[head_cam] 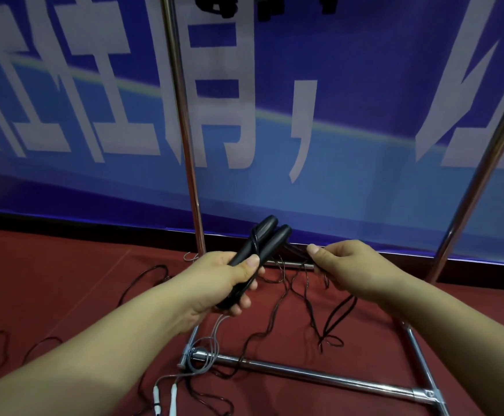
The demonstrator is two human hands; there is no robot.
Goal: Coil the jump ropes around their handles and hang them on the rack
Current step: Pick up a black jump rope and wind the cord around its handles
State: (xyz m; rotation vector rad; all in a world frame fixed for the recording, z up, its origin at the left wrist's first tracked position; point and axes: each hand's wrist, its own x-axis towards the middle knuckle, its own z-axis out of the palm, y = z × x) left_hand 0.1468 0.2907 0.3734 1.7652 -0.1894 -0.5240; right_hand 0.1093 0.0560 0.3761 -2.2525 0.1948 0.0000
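**Two black handles in my left hand, rope pinched in my right**

My left hand (229, 280) grips a pair of black handles (256, 250) side by side, fingers (252, 262) curled round their lower halves, the upper ends pointing up and away from me. One turn of thin dark rope (304, 298) crosses the left handle near its top. My right hand (343, 265) sits just beside the handles, thumb and forefinger pressed together on the rope where it leaves them. From there the rope drops in loose loops onto the red floor (65, 280), between the chrome legs of the rack (319, 376). Two of the rack's uprights rise in front of a blue banner (349, 100) with large white characters. A white-handled rope (166, 394) lies on the floor by the rack's near left corner, its grey cord looped round the foot. More dark cord trails off to the left.
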